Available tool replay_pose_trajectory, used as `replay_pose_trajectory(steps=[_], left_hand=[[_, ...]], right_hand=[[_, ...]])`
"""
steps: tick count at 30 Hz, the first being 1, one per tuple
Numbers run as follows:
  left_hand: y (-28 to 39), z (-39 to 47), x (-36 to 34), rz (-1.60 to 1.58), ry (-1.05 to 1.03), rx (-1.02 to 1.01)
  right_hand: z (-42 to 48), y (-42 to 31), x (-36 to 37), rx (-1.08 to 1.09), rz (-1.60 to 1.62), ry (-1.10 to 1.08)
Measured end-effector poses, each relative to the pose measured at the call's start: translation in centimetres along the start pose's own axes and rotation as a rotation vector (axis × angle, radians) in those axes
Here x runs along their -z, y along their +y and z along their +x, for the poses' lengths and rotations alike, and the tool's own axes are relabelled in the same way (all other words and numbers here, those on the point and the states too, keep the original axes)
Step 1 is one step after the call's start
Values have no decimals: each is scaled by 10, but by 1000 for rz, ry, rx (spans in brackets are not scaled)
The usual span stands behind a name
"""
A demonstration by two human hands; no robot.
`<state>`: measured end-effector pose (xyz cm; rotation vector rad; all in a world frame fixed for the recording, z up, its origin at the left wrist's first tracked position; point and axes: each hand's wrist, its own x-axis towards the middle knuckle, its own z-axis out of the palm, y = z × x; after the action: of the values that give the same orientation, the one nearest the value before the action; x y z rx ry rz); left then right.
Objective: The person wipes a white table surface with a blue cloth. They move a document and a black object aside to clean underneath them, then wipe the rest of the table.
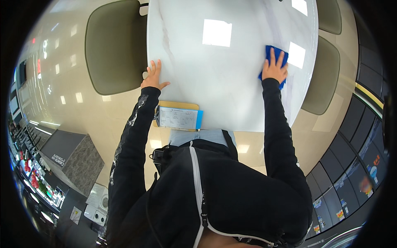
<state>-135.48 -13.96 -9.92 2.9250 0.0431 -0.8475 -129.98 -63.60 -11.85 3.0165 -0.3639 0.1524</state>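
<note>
Under my right hand (275,67) lies a folded blue cloth (284,57), pressed on the glossy white marble-patterned table (214,77) towards its right side. The fingers are spread over the cloth, and its edges show around them. My left hand (154,75) rests at the table's left edge with fingers and thumb apart, holding nothing. Nearer to me, at the front left corner, sits a clipboard (182,103) with a printed form (178,118) and a blue sheet under it. The form bears writing.
An olive-grey chair (113,49) stands close against the table's left side. On the right are two more chairs (324,74) (328,15). A grey stone-patterned counter (83,158) stands at lower left, and dark panelled units (335,167) line the right.
</note>
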Motion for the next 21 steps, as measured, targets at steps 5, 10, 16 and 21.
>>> replay_pose_trajectory(steps=[5,10,16,21], left_hand=[[3,2,0,29,-14,-8],[6,1,4,19,-60,16],[8,3,7,14,-76,22],[5,6,4,37,-76,17]], right_hand=[[-3,-27,-12,-366,-77,-80],[7,-138,5,-300,-13,-169],[-23,-257,28,118,175,-138],[-77,-316,42,545,385,-121]])
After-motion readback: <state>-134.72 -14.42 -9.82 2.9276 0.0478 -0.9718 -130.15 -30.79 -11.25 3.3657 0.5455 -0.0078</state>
